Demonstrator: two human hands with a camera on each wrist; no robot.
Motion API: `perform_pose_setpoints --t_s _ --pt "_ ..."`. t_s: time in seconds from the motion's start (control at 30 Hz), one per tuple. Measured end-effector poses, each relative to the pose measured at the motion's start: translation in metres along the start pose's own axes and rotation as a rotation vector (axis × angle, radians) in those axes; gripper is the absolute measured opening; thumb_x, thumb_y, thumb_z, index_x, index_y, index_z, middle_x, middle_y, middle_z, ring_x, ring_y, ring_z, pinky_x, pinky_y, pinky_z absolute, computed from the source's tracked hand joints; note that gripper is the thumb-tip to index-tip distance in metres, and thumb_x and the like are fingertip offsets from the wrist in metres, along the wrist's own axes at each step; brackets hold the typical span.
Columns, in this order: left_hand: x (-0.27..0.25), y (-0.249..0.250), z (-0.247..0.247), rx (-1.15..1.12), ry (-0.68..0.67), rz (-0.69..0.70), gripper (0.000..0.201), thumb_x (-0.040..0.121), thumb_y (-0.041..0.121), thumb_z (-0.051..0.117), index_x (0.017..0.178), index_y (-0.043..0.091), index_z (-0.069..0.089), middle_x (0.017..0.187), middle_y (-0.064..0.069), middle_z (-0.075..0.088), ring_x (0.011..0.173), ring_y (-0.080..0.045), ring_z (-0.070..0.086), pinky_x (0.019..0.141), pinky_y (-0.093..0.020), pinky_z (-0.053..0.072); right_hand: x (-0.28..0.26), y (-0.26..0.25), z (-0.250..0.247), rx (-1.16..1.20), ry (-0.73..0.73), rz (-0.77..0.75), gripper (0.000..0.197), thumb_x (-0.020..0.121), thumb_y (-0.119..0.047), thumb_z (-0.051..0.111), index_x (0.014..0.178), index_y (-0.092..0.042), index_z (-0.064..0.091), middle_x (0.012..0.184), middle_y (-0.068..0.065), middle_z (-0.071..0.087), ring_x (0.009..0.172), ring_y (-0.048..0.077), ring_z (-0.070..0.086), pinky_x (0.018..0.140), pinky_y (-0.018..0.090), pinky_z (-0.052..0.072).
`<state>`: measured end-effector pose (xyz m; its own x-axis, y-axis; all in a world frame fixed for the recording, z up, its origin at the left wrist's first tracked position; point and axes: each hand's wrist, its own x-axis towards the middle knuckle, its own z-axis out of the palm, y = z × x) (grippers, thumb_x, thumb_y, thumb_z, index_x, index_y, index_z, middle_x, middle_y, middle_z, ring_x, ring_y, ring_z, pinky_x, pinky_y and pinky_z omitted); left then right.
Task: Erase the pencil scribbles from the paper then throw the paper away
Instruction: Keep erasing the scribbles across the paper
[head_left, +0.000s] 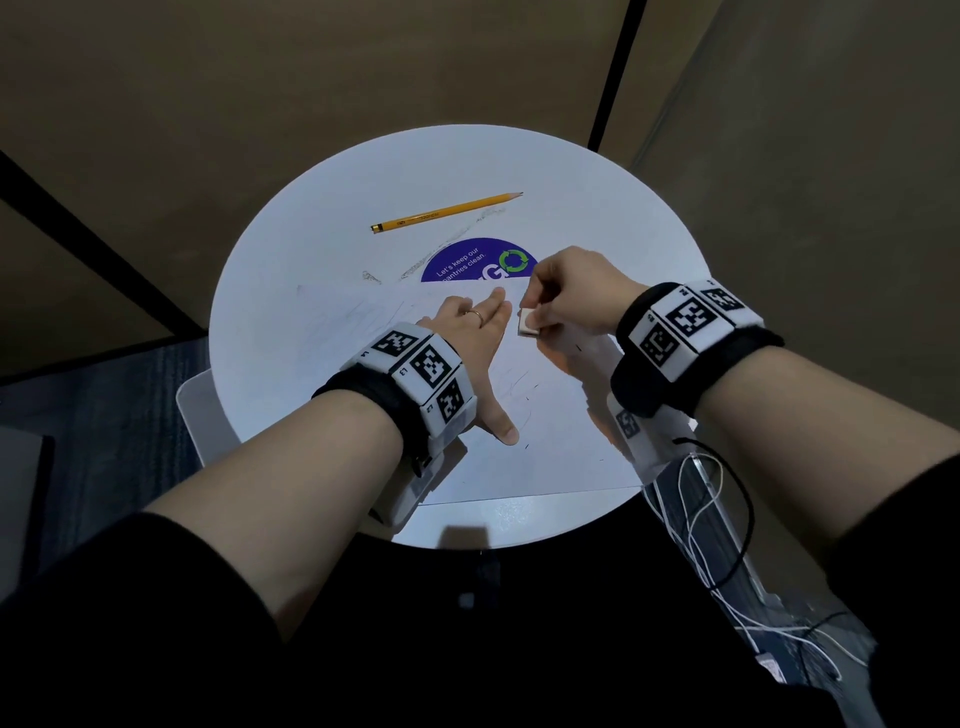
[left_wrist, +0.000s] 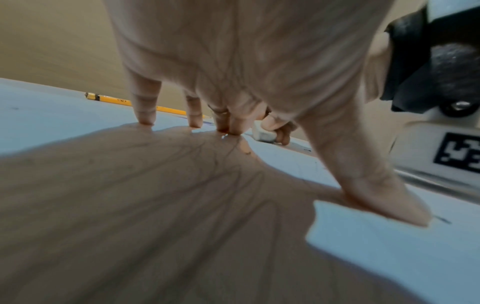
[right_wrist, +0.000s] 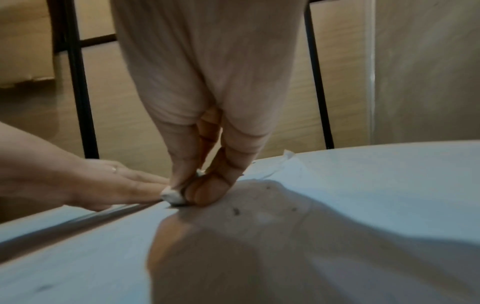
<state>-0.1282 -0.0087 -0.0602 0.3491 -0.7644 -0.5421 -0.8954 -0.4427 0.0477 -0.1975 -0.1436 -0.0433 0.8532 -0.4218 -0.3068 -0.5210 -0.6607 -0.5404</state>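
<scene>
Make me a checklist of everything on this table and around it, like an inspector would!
Surface: round white table with a purple sticker partly under the paper.
Job's things: white paper lies flat, faint pencil marks left on it; white eraser is down on the paper.
Clutter: yellow pencil lies beyond the paper; eraser crumbs trail beside it.
Hands: left hand presses flat on the paper, fingers spread; right hand pinches the eraser.
Cables: white and black wires hang by the right arm.
Surroundings: tan wall panels with dark strips, blue carpet. Bin: nothing seen.
</scene>
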Motion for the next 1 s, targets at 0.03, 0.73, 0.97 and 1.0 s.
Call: perform_pose_setpoints --t_s 0.03,0.73,0.97,1.0 --pt "0.0 -0.001 0.001 -0.01 -0.003 0.007 0.136 0.057 0.068 0.074 0.15 0.018 -0.013 0.157 0.008 -0.016 0.144 -0.024 -0.003 0.114 -0.045 0.024 0.0 0.0 0.001 0.001 0.016 0.001 0.007 0.079 -0.007 0.069 0.084 -0.01 0.065 0.08 0.0 0.061 0.068 0.009 0.054 0.054 0.005 0.038" --pt "0.002 -0.001 0.001 -0.011 -0.023 0.007 0.137 0.057 0.069 0.073 0.149 0.019 -0.015 0.157 0.008 -0.018 0.144 -0.026 -0.004 0.115 -0.047 0.022 -0.012 0.002 0.003 0.009 -0.203 -0.021 0.02 0.08 -0.003 0.067 0.07 -0.017 0.056 0.076 0.001 0.063 0.062 0.007 0.059 0.057 0.01 0.043" --pt "0.001 0.0 0.0 -0.003 -0.004 0.007 0.136 0.057 0.068 0.073 0.15 0.018 -0.012 0.157 0.008 -0.016 0.143 -0.024 -0.001 0.113 -0.043 0.027 -0.021 -0.003 0.01 0.029 -0.087 -0.027 0.016 0.077 -0.009 0.071 0.074 -0.013 0.056 0.071 -0.003 0.06 0.065 0.012 0.06 0.074 0.021 0.044" --pt "0.001 0.0 0.0 0.001 -0.001 0.009 0.136 0.056 0.069 0.073 0.15 0.018 -0.012 0.157 0.008 -0.016 0.143 -0.024 0.0 0.113 -0.043 0.028 -0.026 -0.003 0.013 0.08 -0.158 -0.025 0.019 0.077 -0.007 0.071 0.072 -0.014 0.054 0.07 -0.001 0.061 0.059 0.01 0.061 0.07 0.021 0.049"
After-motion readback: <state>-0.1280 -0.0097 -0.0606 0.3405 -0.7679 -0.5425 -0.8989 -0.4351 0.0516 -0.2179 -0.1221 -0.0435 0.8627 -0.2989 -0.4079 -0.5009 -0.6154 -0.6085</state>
